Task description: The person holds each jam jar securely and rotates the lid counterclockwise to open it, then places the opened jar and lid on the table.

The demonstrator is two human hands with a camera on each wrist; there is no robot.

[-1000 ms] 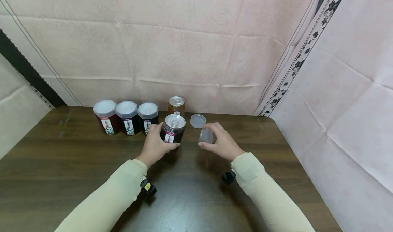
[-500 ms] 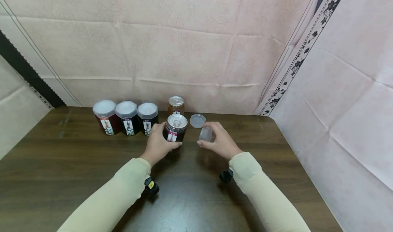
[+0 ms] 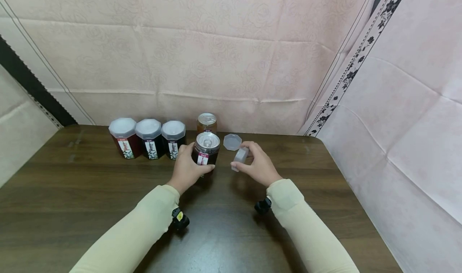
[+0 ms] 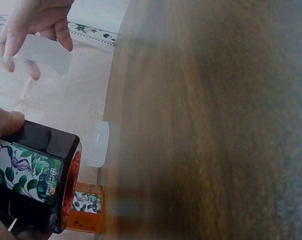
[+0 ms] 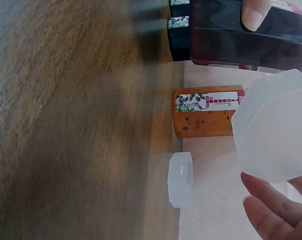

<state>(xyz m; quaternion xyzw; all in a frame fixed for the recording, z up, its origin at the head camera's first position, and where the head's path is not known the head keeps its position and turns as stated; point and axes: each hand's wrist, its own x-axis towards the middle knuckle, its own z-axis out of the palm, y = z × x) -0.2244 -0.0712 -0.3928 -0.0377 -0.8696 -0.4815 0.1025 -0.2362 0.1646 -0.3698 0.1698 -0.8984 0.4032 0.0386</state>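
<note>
My left hand (image 3: 187,169) grips a dark jam jar (image 3: 206,151) by its sides. The jar has a silver pull-tab top and a label in pink, white and green, and its base is raised off the table in the left wrist view. To its right, my right hand (image 3: 258,164) pinches a frosted plastic lid (image 5: 275,127) between thumb and fingers. That lid is octagonal and tilted on edge, apart from the jar. A second such lid (image 3: 232,142) lies on the table just beyond my right hand. Behind the held jar stands an amber jar (image 5: 206,111) with a bare silver top.
Several dark jars with frosted lids stand in a row at the back left, among them a reddish one (image 3: 124,139). The brown wooden table (image 3: 231,233) ends at a pale cloth backdrop (image 3: 202,56), with another cloth wall (image 3: 404,124) along the right.
My left hand has shifted the dark jar slightly to the right and up in the head view. My right hand has turned its lid further onto its edge and moved slightly left.
</note>
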